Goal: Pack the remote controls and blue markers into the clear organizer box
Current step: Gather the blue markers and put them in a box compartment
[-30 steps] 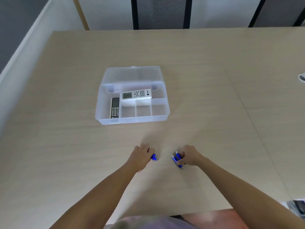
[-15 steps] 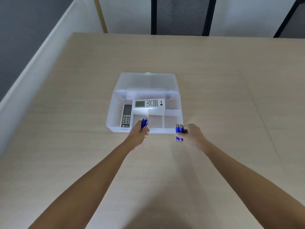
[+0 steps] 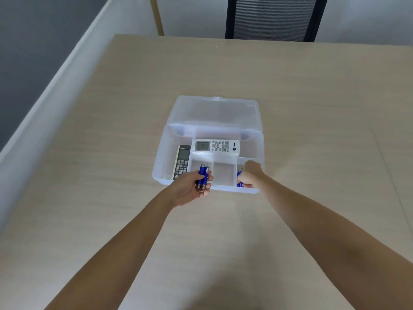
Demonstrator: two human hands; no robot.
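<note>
Marker-loading step: left hand grips blue markers over the clear organizer box; right hand lowers more inside. Next, release them.

Two remote controls, one clear organizer box, two hands, and blue markers too hidden to count.

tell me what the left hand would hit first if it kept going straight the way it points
Probably the floor of the organizer box's front-left small compartment: the left hand aims its blue markers there. Depth is unclear.
</note>
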